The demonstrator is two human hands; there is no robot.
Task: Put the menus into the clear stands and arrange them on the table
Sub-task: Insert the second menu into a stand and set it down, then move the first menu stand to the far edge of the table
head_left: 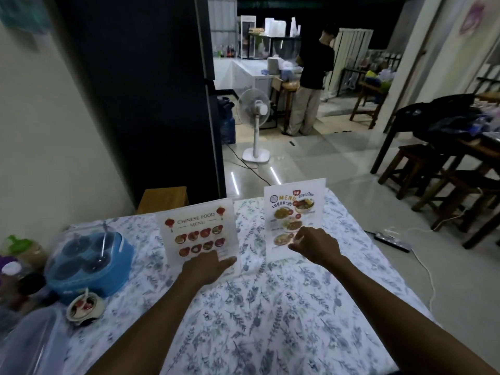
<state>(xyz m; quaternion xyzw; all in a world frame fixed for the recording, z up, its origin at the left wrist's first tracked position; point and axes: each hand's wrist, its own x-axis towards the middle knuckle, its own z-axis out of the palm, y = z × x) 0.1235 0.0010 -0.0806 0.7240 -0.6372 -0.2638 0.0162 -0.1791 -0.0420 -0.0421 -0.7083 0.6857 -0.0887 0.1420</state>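
Two clear stands with menus in them stand upright on the floral tablecloth (270, 307). The left stand (198, 234) shows a "Chinese Food Menu" with round dish photos. The right stand (293, 215) shows a menu with an orange "MENU" heading and Thai text. My left hand (207, 266) rests flat on the base of the left stand, fingers spread over its lower edge. My right hand (315, 244) touches the lower front of the right stand with loosely bent fingers. Both stands face me, side by side.
A blue condiment caddy with a clear lid (92, 261), jars and a small bowl (85, 308) crowd the table's left edge. Behind are a black fridge (140, 90), a wooden stool (163, 198), a white fan (255, 117), a standing person (311, 82) and dark tables with stools (446, 169).
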